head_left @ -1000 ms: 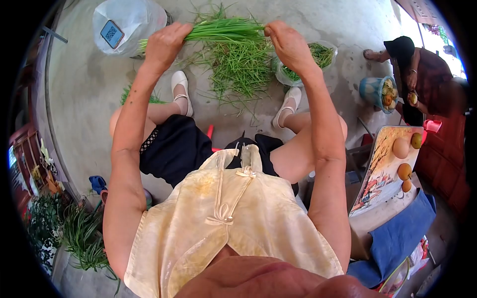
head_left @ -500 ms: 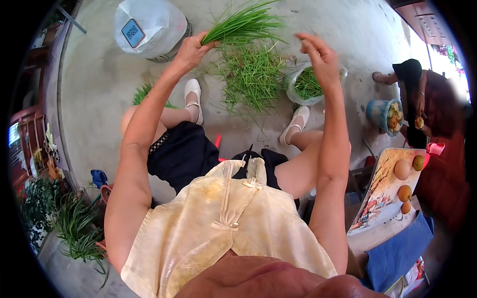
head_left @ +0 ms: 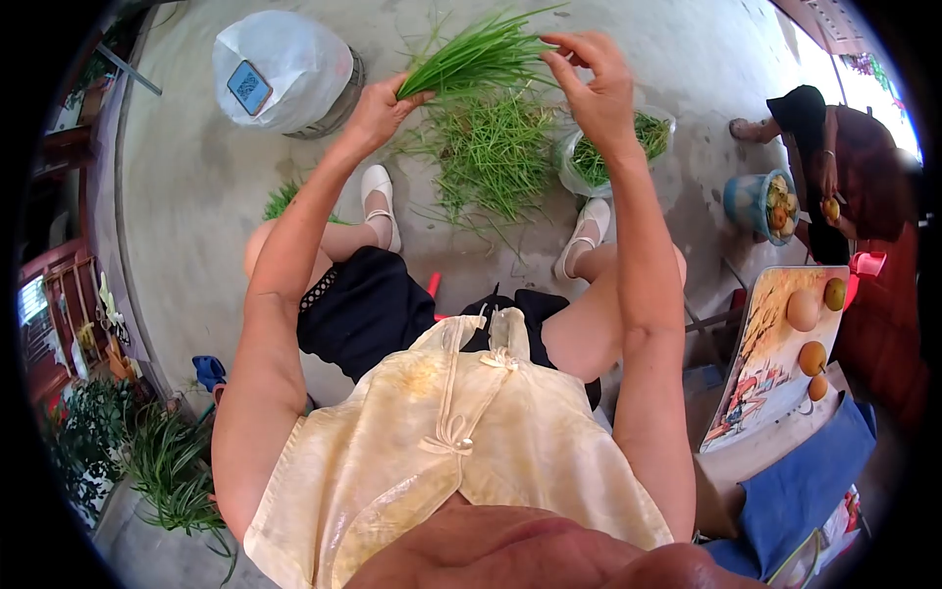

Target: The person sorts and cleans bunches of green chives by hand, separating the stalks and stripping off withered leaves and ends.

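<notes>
My left hand (head_left: 385, 113) is closed around the base of a bunch of green chives (head_left: 476, 61), which fans out to the right above the floor. At the tips of that bunch, the thumb and forefinger of my right hand (head_left: 596, 86) close in on the blade ends; the other fingers are bent. Below the bunch lies a loose heap of cut green stalks (head_left: 496, 162) on the floor. Beneath my right wrist, a clear plastic bag (head_left: 572, 177) holds more green stalks. A smaller green bunch (head_left: 285, 199) lies beside my knee, partly hidden by my left forearm.
A bin covered with white plastic (head_left: 299, 74) stands at the upper left, with a phone (head_left: 249, 87) on top. At right, another person's hand (head_left: 830, 187) holds a round fruit near a blue bucket (head_left: 748, 204). A picture-printed board (head_left: 760, 344) bears several round fruits.
My right hand has moved left and up to the tips of the chives, its fingers opening out from a tighter curl. My left hand still holds the bunch, nearly in place.
</notes>
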The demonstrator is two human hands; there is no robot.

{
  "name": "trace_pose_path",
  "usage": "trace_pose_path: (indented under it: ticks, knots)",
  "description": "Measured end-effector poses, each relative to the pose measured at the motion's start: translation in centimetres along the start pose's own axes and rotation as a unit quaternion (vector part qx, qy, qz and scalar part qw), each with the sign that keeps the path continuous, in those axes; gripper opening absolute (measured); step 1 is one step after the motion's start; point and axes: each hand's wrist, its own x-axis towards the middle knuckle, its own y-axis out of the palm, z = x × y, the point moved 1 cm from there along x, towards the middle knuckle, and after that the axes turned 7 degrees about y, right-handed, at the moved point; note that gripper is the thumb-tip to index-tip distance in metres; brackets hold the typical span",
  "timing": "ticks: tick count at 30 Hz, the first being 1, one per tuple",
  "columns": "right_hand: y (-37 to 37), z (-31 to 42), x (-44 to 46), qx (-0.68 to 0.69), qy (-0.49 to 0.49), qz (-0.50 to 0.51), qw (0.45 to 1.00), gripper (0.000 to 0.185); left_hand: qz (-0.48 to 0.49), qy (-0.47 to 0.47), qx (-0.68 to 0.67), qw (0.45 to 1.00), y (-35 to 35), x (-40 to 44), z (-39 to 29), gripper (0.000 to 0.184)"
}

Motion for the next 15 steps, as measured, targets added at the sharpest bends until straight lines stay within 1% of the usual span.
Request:
trace_pose_path:
  ticks: [1,4,11,13,15]
  knots:
    - [0.3,0.0,0.1,-0.022,-0.033,-0.001,0.999,0.01,0.008,-0.003,0.0,1.0,0.0,0.0,-0.5,0.027]
    - [1.3,-0.7,-0.2,-0.071,-0.052,-0.005,0.996,0.013,0.017,-0.002,0.008,1.0,0.4,0.2,-0.9,0.028]
    - [1.4,0.4,-0.6,-0.14,-0.044,-0.048,0.988,0.025,0.016,-0.003,0.023,1.0,0.8,0.4,-1.0,0.03]
    - [1.5,0.5,-0.5,-0.155,-0.041,-0.056,0.986,0.028,-0.003,0.031,0.018,0.999,1.1,0.3,-0.9,0.028]
    - [1.9,0.0,-0.5,-0.147,-0.009,-0.066,0.987,0.028,-0.015,0.055,0.012,0.998,1.2,0.1,-0.9,0.027]
